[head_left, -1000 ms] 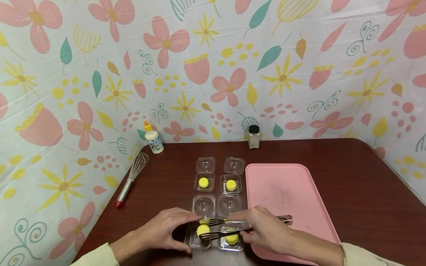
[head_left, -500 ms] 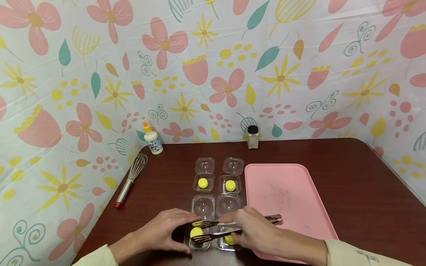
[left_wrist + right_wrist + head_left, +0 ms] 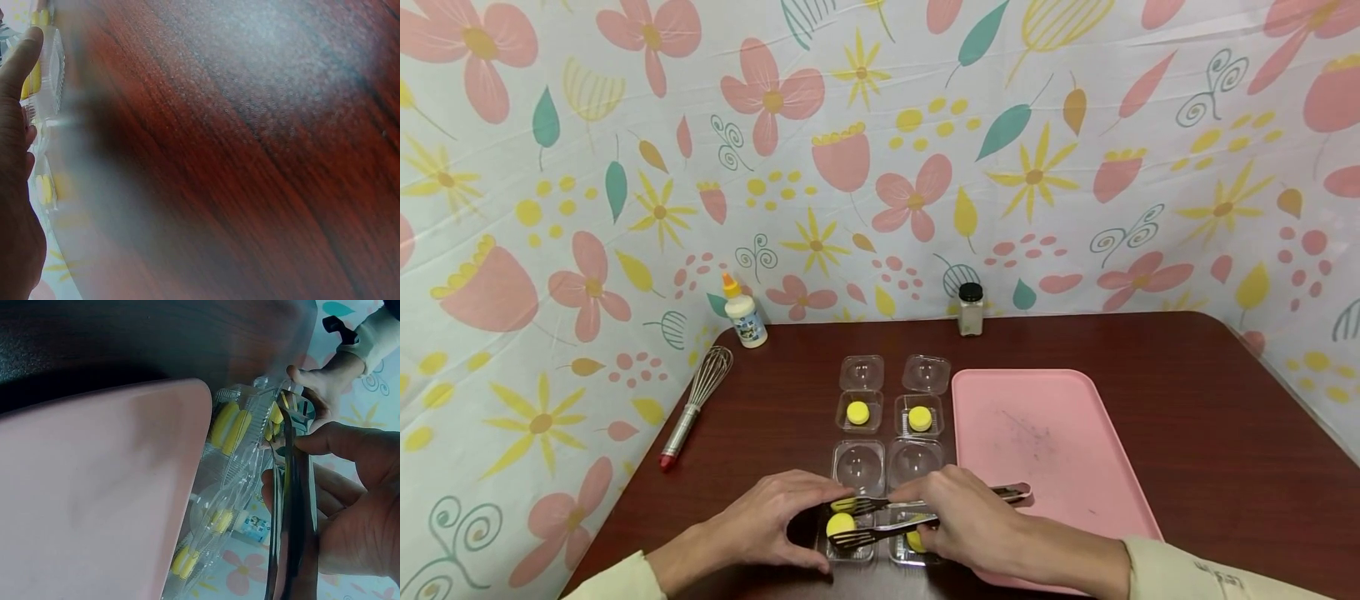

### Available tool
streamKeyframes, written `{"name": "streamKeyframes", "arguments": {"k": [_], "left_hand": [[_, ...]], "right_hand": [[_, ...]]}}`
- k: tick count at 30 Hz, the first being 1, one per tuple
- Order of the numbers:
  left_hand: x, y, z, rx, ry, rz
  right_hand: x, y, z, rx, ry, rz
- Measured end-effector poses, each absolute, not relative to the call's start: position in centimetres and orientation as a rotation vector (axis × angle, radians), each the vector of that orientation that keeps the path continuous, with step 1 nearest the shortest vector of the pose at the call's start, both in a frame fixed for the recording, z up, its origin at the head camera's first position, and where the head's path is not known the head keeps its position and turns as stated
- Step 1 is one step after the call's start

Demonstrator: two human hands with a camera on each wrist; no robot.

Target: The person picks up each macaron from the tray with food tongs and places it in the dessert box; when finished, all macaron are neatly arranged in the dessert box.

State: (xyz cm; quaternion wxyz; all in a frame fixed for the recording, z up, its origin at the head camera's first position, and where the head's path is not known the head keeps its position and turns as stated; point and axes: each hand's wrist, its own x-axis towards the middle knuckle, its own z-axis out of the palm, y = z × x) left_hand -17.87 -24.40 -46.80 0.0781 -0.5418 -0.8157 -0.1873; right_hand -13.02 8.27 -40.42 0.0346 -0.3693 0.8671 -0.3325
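Head view: I count four boxes [image 3: 861, 393], four yellow macarons [image 3: 858, 413]; right hand [image 3: 973, 521] grips tongs [image 3: 895, 528], partly blocking near pair; left hand [image 3: 771, 517], thumb spread, alongside; one each: tray [image 3: 1037, 467], whisk [image 3: 697, 402], bottle [image 3: 747, 315], jar [image 3: 971, 314].

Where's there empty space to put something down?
Bare tabletop lies right of the pink tray, and between the whisk and the clear hinged boxes. The tray's far end looks bare too. The front is crowded: the left grip, and the right grip holding tongs, are at the nearest boxes and their yellow macarons.
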Motion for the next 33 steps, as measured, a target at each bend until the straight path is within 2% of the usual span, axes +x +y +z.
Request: {"name": "streamKeyframes", "arguments": {"k": [16, 33], "left_hand": [[-17.9, -24.4, -46.8, -1.642, -2.392, -0.531], [-17.8, -24.3, -46.7, -1.624, -2.467, -0.590]], "right_hand": [[-12.8, 8.8, -40.0, -1.105, 2.701, -0.969], [-12.8, 13.1, -38.8, -0.973, 2.804, -1.040]]}}
